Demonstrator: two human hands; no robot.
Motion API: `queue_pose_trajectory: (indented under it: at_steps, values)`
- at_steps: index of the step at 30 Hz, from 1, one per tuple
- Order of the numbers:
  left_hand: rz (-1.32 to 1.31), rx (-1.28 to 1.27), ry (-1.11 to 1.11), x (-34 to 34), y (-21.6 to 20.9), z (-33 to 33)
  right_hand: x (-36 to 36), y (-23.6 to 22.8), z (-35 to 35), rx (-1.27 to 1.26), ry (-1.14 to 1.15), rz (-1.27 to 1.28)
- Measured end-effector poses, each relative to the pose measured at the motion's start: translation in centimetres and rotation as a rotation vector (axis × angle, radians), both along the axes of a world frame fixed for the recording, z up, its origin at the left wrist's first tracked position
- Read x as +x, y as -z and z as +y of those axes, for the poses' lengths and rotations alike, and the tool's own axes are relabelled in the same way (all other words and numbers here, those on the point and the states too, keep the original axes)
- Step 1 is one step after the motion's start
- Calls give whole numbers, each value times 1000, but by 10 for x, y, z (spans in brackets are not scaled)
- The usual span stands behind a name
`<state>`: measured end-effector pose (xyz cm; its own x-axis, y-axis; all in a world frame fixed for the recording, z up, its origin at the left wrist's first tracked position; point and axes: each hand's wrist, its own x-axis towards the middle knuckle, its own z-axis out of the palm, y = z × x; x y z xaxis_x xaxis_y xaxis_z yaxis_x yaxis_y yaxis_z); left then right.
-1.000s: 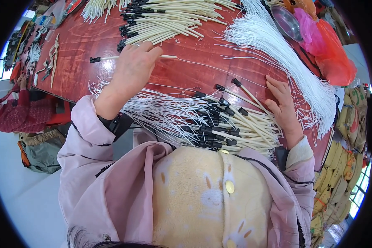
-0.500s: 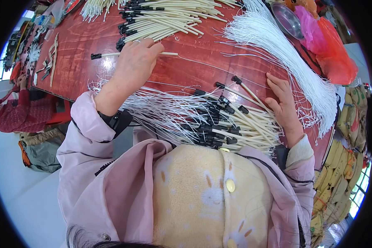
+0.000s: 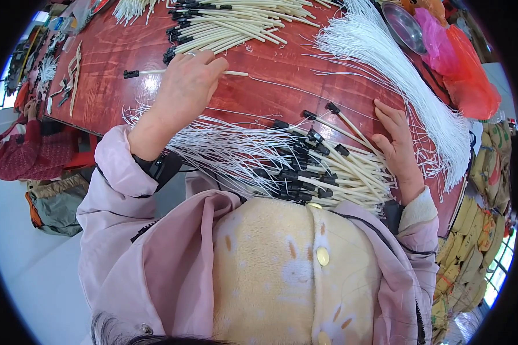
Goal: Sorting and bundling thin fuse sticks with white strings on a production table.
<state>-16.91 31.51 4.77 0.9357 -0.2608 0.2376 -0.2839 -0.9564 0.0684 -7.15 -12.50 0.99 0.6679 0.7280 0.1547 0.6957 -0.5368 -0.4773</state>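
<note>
Pinching a cream tube (image 3: 236, 73), left hand (image 3: 184, 86) knuckles-up, right hand (image 3: 398, 138) loosely spread, thumb apart

Left fingers (image 3: 216, 66) curled, right fingers (image 3: 390, 112) extended

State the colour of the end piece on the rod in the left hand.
The end piece is black, seen best in the head view.

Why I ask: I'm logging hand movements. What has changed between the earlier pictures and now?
Almost nothing: the scene sits slightly higher in the picture, likely from head movement. Nothing was visibly picked up or released. The left hand stays on the black-ended rod; the right hand stays beside the near rod pile; the far rod pile and white thread bundle lie as before.
</note>
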Motion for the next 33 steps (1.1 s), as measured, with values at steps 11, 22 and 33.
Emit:
queue_pose_trajectory:
  at_steps: [11,22,33]
  values:
    - [-24,-22,4,1,2,-4,1,1,0,6,-7,1]
    - [0,-24,32,7,11,-3,7,3,-9,-58,-30,-22]
    - [38,-39,21,5,10,-5,0,-30,-8,-154,-83,-165]
